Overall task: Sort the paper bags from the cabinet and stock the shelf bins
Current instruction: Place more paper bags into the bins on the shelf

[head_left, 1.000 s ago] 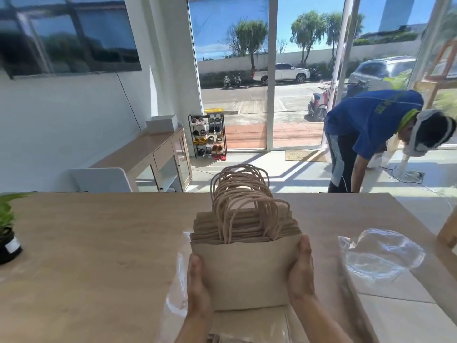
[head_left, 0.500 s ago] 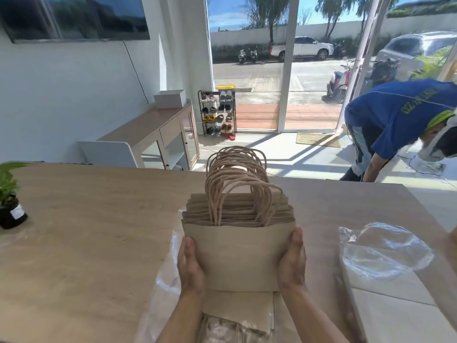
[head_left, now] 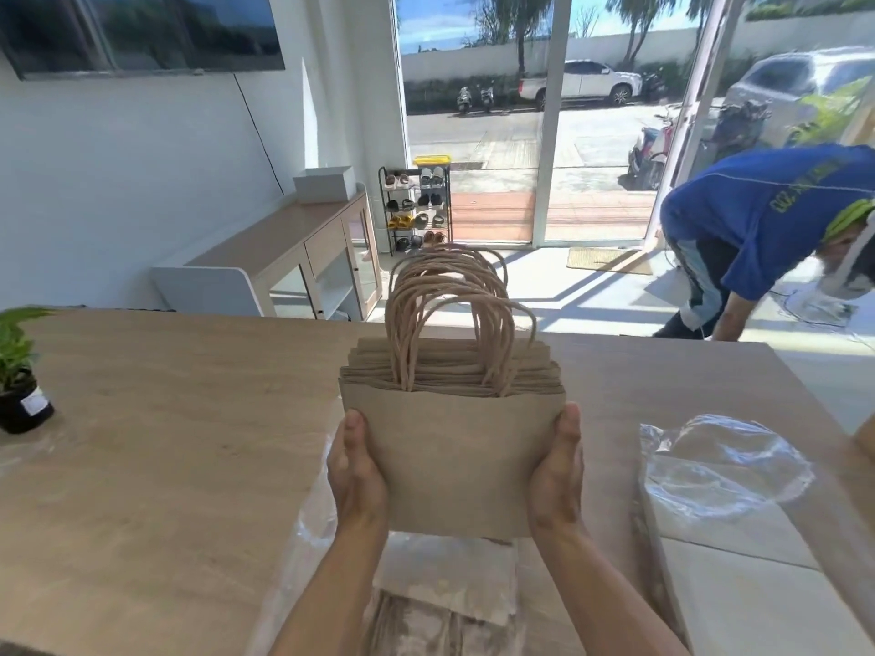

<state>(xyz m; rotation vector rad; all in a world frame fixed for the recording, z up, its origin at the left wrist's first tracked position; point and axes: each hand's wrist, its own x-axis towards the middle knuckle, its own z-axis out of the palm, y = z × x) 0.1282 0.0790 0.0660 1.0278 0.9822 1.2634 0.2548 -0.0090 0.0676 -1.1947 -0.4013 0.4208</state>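
Gripping the plain paper bags (head_left: 454, 456) upright are the left hand (head_left: 355, 471) and right hand (head_left: 556, 471).

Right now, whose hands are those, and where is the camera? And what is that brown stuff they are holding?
There is no machine here, just a person. The camera sits on that person's head and looks forward and down, so you see their own arms from above. The left hand and the right hand grip the two sides of a stack of brown paper bags. The stack is held upright, with its twisted paper handles sticking up. Below is a wooden table. On it lie crumpled clear plastic wrap at the right and a small potted plant at the far left. Behind the table, another person in a blue shirt bends down.
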